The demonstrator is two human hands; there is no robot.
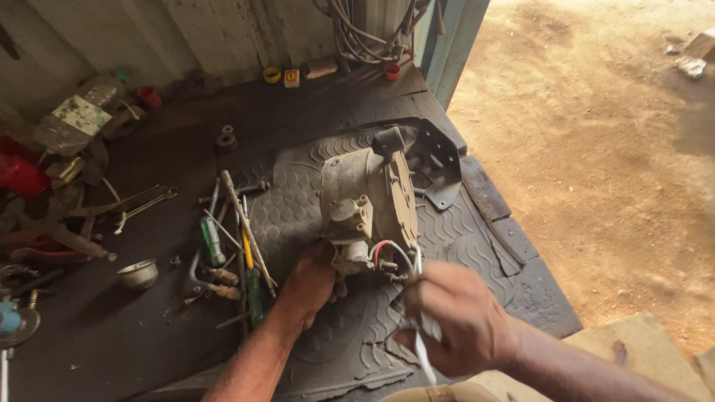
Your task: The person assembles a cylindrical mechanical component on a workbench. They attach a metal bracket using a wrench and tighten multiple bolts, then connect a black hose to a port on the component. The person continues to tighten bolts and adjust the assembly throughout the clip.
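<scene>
A dusty tan motor-like metal unit (pixel 369 201) with a round body and red and white wires stands on a black ribbed rubber mat (pixel 477 246). My left hand (pixel 309 286) grips its lower left side from below. My right hand (pixel 450 316) is closed around a thin tool with a pale handle (pixel 423 350), whose metal tip reaches up to the wires at the unit's lower right. A black lever sticks out at the top of the unit.
Screwdrivers and pliers (pixel 231 253) lie left of the unit. Wrenches (pixel 138 205), a small metal cup (pixel 138 273), a plastic bottle (pixel 78 112) and red parts crowd the left. A black metal bracket (pixel 439 160) lies behind; cables hang at the back wall. Dirt ground lies right.
</scene>
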